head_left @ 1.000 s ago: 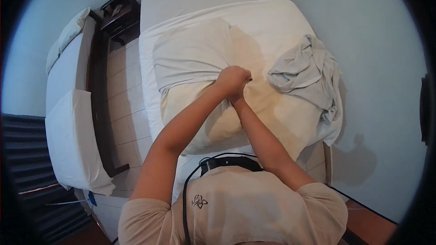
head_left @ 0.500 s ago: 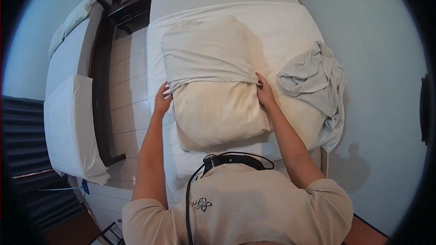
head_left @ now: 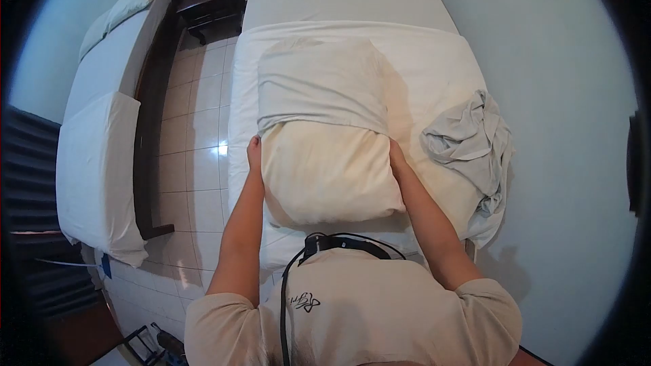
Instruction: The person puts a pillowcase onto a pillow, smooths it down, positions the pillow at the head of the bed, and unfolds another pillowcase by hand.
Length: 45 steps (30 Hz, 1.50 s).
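Observation:
A cream pillow (head_left: 329, 176) lies on the bed in front of me, its near half bare. A light grey pillowcase (head_left: 319, 88) covers the far half, and its hem crosses the pillow's middle. My left hand (head_left: 255, 153) is at the pillow's left side, just below the hem, with most fingers hidden behind the edge. On the opposite side, my right hand (head_left: 397, 156) holds the pillow's right edge, its fingertips tucked out of sight. Both hands appear closed against the pillow's sides.
A crumpled grey cloth (head_left: 471, 152) lies at the right on the white bed sheet (head_left: 413, 47), near the wall (head_left: 563, 115). Left of the tiled floor (head_left: 203, 122) stands another bed (head_left: 95, 169). A dark nightstand (head_left: 210, 3) is at the far left.
My hands have closed in against the pillow's sides, and their fingers have gone largely out of sight. The bare near part bulges more. The whole view has shifted slightly.

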Available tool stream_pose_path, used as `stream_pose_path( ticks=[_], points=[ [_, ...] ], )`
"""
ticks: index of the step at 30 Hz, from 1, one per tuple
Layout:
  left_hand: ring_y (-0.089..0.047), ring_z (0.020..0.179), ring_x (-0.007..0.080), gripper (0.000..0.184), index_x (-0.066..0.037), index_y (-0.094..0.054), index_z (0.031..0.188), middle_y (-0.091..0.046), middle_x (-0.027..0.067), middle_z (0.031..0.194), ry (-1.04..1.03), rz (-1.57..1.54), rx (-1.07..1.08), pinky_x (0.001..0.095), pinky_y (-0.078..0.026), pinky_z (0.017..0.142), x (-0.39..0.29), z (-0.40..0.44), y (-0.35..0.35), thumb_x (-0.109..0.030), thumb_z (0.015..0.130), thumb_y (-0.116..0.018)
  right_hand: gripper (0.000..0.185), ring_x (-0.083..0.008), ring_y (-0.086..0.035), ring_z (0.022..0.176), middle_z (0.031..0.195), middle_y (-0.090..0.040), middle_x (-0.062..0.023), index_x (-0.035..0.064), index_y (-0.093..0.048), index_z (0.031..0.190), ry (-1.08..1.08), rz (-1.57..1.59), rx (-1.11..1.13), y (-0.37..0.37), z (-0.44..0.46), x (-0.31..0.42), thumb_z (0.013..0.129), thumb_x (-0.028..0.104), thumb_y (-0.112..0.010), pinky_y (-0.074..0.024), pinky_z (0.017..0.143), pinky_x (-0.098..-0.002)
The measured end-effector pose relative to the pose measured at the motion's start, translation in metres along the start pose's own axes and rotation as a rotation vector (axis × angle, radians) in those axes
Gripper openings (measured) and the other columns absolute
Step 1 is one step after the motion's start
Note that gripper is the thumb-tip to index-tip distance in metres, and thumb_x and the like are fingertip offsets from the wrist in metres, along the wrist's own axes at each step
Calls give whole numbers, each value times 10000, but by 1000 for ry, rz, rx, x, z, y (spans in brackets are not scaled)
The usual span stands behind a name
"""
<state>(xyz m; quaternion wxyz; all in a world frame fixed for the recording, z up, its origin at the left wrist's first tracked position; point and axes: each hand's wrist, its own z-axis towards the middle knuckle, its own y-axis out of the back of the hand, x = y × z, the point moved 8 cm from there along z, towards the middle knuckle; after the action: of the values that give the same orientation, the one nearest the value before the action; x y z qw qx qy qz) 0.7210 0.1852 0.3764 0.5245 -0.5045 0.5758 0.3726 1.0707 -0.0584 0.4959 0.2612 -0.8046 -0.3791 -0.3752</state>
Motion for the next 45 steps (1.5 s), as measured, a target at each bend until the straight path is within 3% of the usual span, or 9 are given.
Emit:
stream_pose_path(
  ticks=[3,11,15,16,22,29,36,41,45],
  points=[
    [-633,785,123,272,1,-630,1085,-688,60,913,156,-24,62,266,-506,717,-56,4,-6,-205,966,-498,397,-233,-588,1043,1163,-614,-123,40,-545,1246,73,-44,-3,6,4,17,949,286,-450,-463,894,-340],
    [-647,773,209,313,-15,-634,1076,-680,84,901,-258,-1,183,318,-523,702,-315,24,-30,-271,908,-570,332,-230,-634,851,913,-665,-97,47,-638,1015,667,622,-45,-16,-57,202,915,333,-502,-497,736,-368],
    [-642,781,223,295,-8,-629,1062,-670,88,911,-573,-421,132,318,-520,708,-421,-9,-40,-251,906,-565,313,-150,-571,676,689,-560,-58,63,-554,767,802,-103,-45,-16,-104,295,904,334,-481,-455,614,-288],
    [-637,790,227,284,-6,-623,1056,-664,87,922,-483,-353,107,322,-517,718,-432,-9,-43,-239,907,-561,289,-158,-572,706,709,-549,-57,58,-553,791,856,-73,-205,-32,-149,309,903,314,-477,-469,634,-277],
    [-616,913,244,244,11,-592,1071,-634,127,1034,-21,-122,154,376,-506,802,-445,-15,-44,-166,929,-503,311,-198,-576,857,995,-573,-109,2,-570,1086,591,243,123,-20,-124,324,964,254,-436,-512,777,-365],
    [-581,1087,257,330,50,-555,1184,-611,159,1150,46,69,204,371,-479,939,-454,-81,-40,-151,933,-480,231,-182,-566,784,908,-603,-77,22,-616,990,462,137,165,-11,-131,314,963,204,-475,-500,727,-327],
    [-661,774,168,246,10,-628,1071,-663,83,953,70,506,270,308,-571,671,-454,-123,-20,-145,900,-545,232,-153,-618,801,893,-654,-42,36,-616,1031,420,40,207,-18,-173,304,950,225,-511,-515,763,-317],
    [-523,560,92,349,-40,-632,1094,-627,1,835,149,772,404,200,-429,478,-454,-113,12,-151,764,-665,225,-135,-628,804,921,-663,-38,44,-630,1044,399,-54,212,-26,-206,309,922,225,-576,-528,737,-285],
    [-659,868,210,512,-6,-549,1206,-644,108,1048,59,1184,362,350,-566,636,-508,-178,-16,-110,729,-702,237,-135,-631,807,918,-663,-42,46,-644,1056,405,-102,264,-34,-222,312,906,224,-604,-530,759,-285]
  ],
)
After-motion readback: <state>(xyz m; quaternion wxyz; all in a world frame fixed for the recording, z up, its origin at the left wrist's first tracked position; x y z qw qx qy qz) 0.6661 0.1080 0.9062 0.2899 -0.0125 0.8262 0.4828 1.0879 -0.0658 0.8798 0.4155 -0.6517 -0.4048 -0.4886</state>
